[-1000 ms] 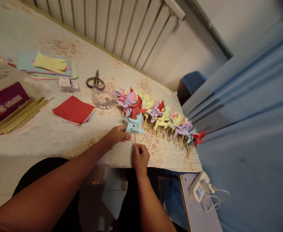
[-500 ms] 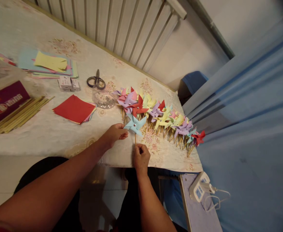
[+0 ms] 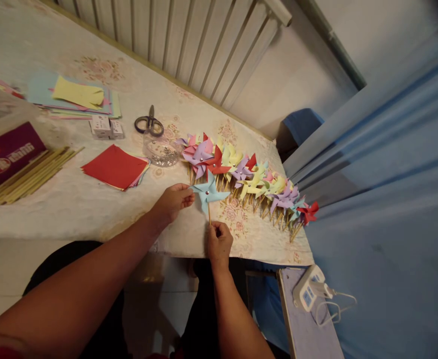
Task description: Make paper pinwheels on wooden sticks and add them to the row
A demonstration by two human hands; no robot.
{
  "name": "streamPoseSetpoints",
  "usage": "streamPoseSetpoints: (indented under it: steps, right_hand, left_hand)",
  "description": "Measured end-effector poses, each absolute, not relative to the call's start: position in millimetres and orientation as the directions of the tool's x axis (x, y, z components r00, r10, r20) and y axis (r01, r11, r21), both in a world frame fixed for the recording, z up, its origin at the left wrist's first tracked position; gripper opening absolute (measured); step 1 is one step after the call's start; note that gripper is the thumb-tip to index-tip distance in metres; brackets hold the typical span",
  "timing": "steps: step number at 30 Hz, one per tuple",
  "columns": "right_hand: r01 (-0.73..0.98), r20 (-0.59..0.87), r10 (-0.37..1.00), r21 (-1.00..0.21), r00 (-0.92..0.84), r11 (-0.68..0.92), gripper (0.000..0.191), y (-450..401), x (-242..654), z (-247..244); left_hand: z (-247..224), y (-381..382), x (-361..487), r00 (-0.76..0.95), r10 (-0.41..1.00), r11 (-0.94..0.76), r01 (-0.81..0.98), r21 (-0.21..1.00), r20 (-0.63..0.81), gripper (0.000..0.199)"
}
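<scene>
A light-blue paper pinwheel (image 3: 213, 193) with a silver pin at its centre stands upright on a thin wooden stick (image 3: 210, 217). The lower end of that stick is pinched in my right hand (image 3: 219, 243), near the table's front edge. My left hand (image 3: 174, 200) is closed, its thumb and forefinger at the tip of the left blade. Just behind, rows of finished pinwheels (image 3: 254, 182) in red, purple, yellow, pink and blue lie across the table. To the left are a stack of paper squares (image 3: 114, 167), red on top, and a clear dish of small metal pins (image 3: 162, 154).
Dark-handled scissors (image 3: 149, 124), small white boxes (image 3: 104, 127) and coloured sheets (image 3: 39, 92) lie further back. A bundle of wooden sticks (image 3: 35, 174) lies by a purple box (image 3: 11, 154) at left. A power strip (image 3: 308, 288) sits at lower right, beside a blue curtain (image 3: 383, 224).
The blue pinwheel's head has turned a little about its pin, so its blades point differently. My left hand has shifted slightly left and up; my right hand stays on the stick.
</scene>
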State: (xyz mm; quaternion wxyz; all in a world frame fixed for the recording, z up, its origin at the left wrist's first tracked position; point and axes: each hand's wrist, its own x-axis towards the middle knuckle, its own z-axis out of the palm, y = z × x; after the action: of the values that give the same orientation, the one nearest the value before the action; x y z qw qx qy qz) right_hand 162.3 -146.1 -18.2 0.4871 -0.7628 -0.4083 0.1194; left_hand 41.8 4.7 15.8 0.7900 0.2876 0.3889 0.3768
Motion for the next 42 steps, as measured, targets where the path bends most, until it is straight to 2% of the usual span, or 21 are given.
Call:
streamPoseSetpoints:
  steps: [4, 8, 17, 20, 29, 42]
  right_hand:
    - [0.496, 0.214, 0.73, -0.847, 0.649, -0.192, 0.019, -146, 163, -19]
    - [0.478, 0.202, 0.724, -0.856, 0.66, -0.197, 0.02, -145, 163, -18]
    - [0.482, 0.202, 0.725, -0.853, 0.658, -0.2, 0.02, -145, 163, -19]
    - [0.49, 0.206, 0.734, -0.85, 0.647, -0.194, 0.02, -146, 163, -19]
    - [0.511, 0.226, 0.741, -0.84, 0.632, -0.18, 0.019, -146, 163, -20]
    - [0.503, 0.21, 0.741, -0.842, 0.638, -0.194, 0.019, -146, 162, -18]
  left_hand:
    - [14, 3, 42, 0.427, 0.81, 0.573, -0.435, 0.694, -0.401, 0.008]
    - [12, -3, 42, 0.466, 0.777, 0.613, -0.41, 0.675, -0.423, 0.014]
    - [12, -21, 46, 0.643, 0.676, 0.594, -0.187, 0.782, -0.36, 0.044]
    - [14, -24, 49, 0.654, 0.665, 0.581, -0.151, 0.8, -0.36, 0.041]
    - [17, -25, 55, 0.599, 0.701, 0.554, -0.117, 0.824, -0.387, 0.014]
    - [22, -18, 52, 0.489, 0.766, 0.56, -0.186, 0.808, -0.418, 0.01]
